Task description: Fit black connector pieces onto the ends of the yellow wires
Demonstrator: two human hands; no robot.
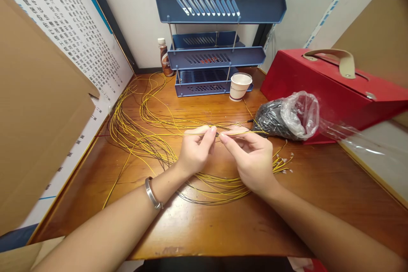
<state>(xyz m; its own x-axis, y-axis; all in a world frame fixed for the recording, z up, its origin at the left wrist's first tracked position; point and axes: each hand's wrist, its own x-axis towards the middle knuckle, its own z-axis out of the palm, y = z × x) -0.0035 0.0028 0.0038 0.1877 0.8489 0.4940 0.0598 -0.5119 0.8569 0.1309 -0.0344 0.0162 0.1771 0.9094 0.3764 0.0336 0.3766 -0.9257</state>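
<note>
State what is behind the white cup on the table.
Behind the white cup stands the blue tray rack. The cup covers part of its bottom tier, so that stretch cannot be seen.

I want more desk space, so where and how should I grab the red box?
Probably from above, by the tan strap handle: it arches up from the top of the red box, while the plastic bag sits in front.

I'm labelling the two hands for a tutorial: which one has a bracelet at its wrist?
The left hand: a silver-coloured bracelet circles its wrist, while the right hand has none.
</note>
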